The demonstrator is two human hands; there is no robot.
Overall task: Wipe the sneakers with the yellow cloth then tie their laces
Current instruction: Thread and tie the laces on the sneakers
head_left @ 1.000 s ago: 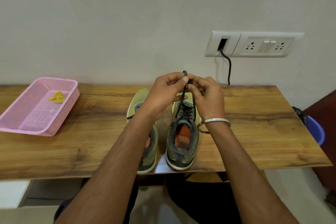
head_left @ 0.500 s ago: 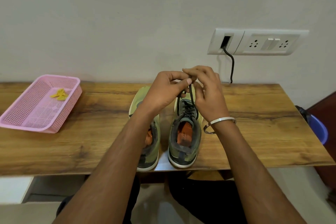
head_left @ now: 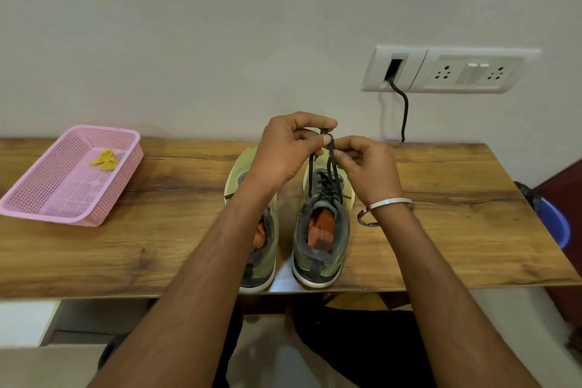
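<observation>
Two olive-green sneakers stand side by side on the wooden table (head_left: 157, 230), heels toward me. My left forearm covers much of the left sneaker (head_left: 267, 249). The right sneaker (head_left: 321, 246) has dark laces (head_left: 327, 167) pulled up above its tongue. My left hand (head_left: 289, 148) pinches the laces at the top between thumb and fingers. My right hand (head_left: 365, 167), with a metal bangle on the wrist, pinches the same laces just to the right. The yellow cloth (head_left: 105, 160) lies crumpled in the pink basket (head_left: 47, 198) at the far left.
A white socket panel (head_left: 450, 69) is on the wall behind, with a black cable (head_left: 404, 110) hanging down to the table's back edge. A blue bin (head_left: 554, 220) stands beyond the table's right end. My legs are under the table's front edge.
My right hand has come down off the top of the laces and now pinches them lower, to the right. My left hand stays at the laces' top. The sneakers have not moved.
</observation>
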